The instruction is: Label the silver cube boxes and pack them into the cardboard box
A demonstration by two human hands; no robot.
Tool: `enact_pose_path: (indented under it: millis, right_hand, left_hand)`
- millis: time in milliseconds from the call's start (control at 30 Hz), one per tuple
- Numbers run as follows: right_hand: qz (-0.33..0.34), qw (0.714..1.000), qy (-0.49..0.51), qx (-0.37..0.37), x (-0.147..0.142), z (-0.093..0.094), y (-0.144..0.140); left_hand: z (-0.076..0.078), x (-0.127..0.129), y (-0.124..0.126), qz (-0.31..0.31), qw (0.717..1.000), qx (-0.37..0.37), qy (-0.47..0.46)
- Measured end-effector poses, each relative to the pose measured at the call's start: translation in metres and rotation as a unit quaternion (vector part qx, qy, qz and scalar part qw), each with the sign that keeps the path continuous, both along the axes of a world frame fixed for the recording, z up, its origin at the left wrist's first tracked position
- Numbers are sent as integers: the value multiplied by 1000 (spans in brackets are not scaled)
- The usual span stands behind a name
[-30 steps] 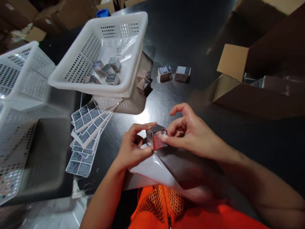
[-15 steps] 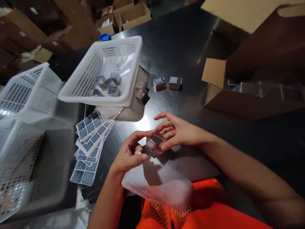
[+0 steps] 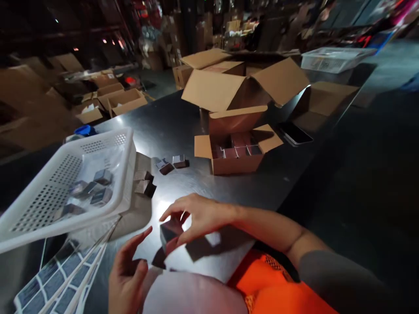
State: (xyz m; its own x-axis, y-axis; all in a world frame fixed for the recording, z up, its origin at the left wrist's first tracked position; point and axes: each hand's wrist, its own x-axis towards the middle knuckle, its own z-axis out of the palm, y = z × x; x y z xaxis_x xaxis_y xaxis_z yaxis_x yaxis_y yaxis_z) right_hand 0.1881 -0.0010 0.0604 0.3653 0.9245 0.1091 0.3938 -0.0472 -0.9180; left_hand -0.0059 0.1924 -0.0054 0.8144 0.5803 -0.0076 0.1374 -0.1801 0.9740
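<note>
My right hand [image 3: 196, 216] grips a small shiny box [image 3: 170, 233] just above the dark metal table [image 3: 183, 122]. My left hand [image 3: 126, 274] hovers to the lower left of the box with its fingers spread, holding nothing. A white backing sheet [image 3: 193, 290] lies under both hands at the near edge. Label sheets [image 3: 59, 283] fan out at the lower left. A white perforated basket [image 3: 65, 183] on the left holds several small boxes [image 3: 94, 187] on a plastic bag.
Two small boxes [image 3: 144, 183] sit by the basket's right side and two more small boxes [image 3: 172, 163] lie further back. An open carton [image 3: 235, 150] with packed boxes stands centre right, larger open cartons [image 3: 242, 83] behind it, a phone [image 3: 294, 133] to its right.
The view has tilted up and swung right. My left hand let go of the small box and opened; my right hand alone holds it now, lower toward the sheet.
</note>
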Motion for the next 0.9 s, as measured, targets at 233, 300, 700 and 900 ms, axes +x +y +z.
enact_pose_path:
  millis: [233, 300, 700, 900]
  right_hand:
    - [-338, 866, -368, 19, 119, 56, -100]
    - [-280, 875, -379, -113, 153, 57, -120]
    - [-149, 894, -375, -197, 180, 50, -112]
    - [-159, 892, -372, -201, 190, 48, -109]
  left_hand:
    - [12, 7, -16, 13, 998, 40, 53]
    - [14, 11, -28, 35, 998, 15, 53]
    - [8, 25, -6, 184, 973, -136, -28]
    - [28, 49, -2, 139, 989, 31, -39]
